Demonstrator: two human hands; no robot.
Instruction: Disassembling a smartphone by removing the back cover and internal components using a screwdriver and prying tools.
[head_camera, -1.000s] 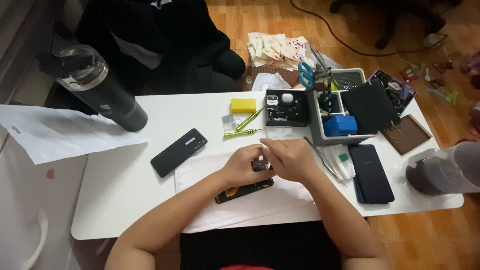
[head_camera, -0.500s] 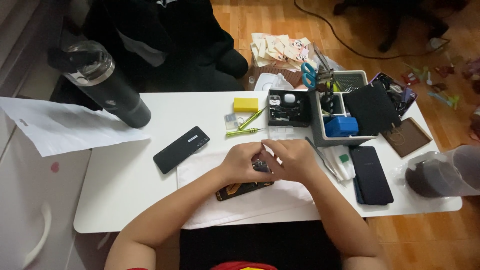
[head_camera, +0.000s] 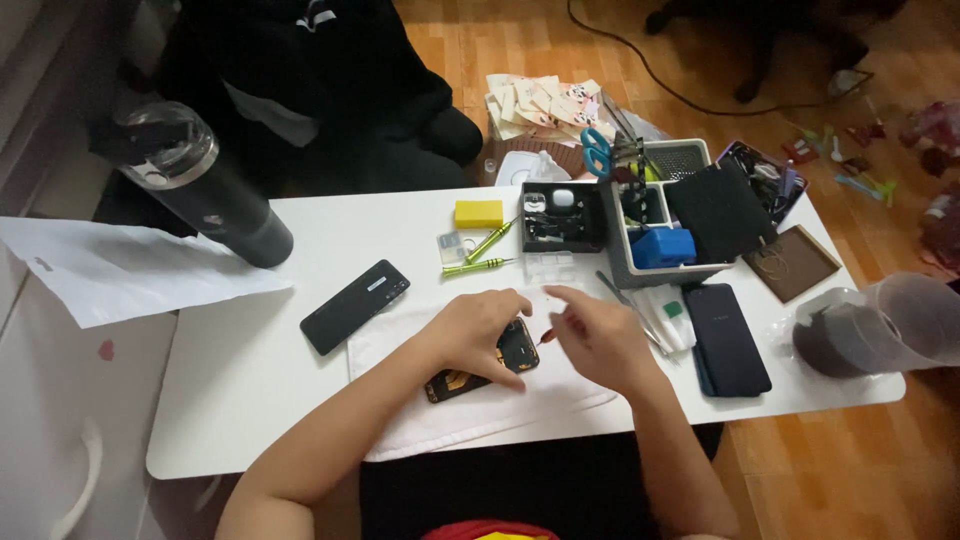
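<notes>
An opened phone (head_camera: 470, 372) with its dark and orange insides showing lies on a white cloth (head_camera: 420, 420) at the table's near edge. My left hand (head_camera: 478, 330) rests on top of it, fingers curled over its upper end. My right hand (head_camera: 597, 338) hovers just to the right, pinching a tiny thin tool or part whose tip points at the phone's corner (head_camera: 543, 340). What exactly it pinches is too small to tell.
A black phone back (head_camera: 355, 306) lies left of the cloth, another dark phone (head_camera: 727, 338) at the right. Two green screwdrivers (head_camera: 482, 255), a yellow block (head_camera: 479, 213), a parts tray (head_camera: 562, 216), a grey organiser (head_camera: 668, 215), a black bottle (head_camera: 205, 185), paper (head_camera: 110, 270) and a plastic jug (head_camera: 880, 325) surround them.
My hands, joined over the phone before, have come apart: the right hand has drawn off to the right with its small pinched item, uncovering the phone's upper corner.
</notes>
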